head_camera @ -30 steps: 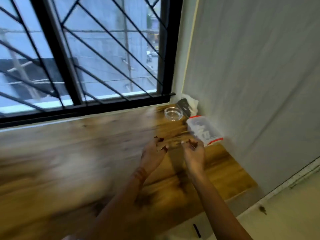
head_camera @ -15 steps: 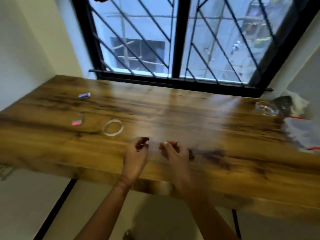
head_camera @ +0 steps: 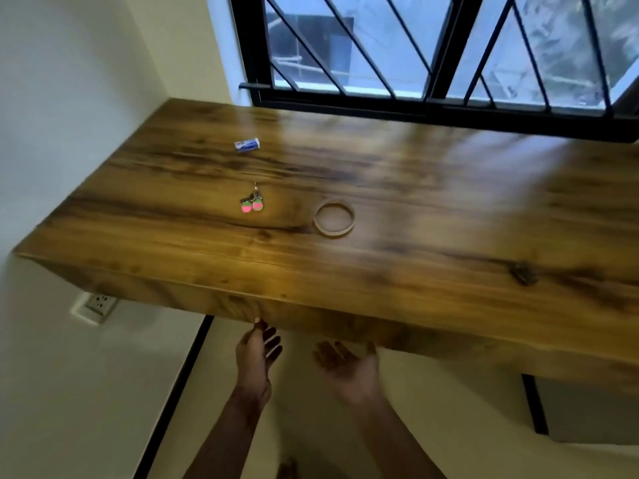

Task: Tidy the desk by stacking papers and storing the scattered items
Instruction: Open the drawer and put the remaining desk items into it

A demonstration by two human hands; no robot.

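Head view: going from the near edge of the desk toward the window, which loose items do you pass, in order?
Tape ring → keychain with pink charms → small blue and white packet. The ring and the keychain lie at almost the same depth, the ring slightly nearer. Both hands are below the desk edge, empty.

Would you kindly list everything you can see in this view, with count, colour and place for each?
Wooden desk top: one, brown with dark grain, fixed under the window, running from the left wall to the right.
Small blue and white packet: one, on the desk, far left, nearest the window.
Keyring with two pink and green charms: one, on the desk, left of centre.
Thin pale ring of tape: one, lying flat on the desk, right of the keyring, apart from it.
Barred window: one, black frame and bars, behind the desk.
Wall socket: one, white, on the left wall below the desk.
Left hand: open, empty, below the desk's front edge.
Right hand: open, palm up, empty, beside the left.
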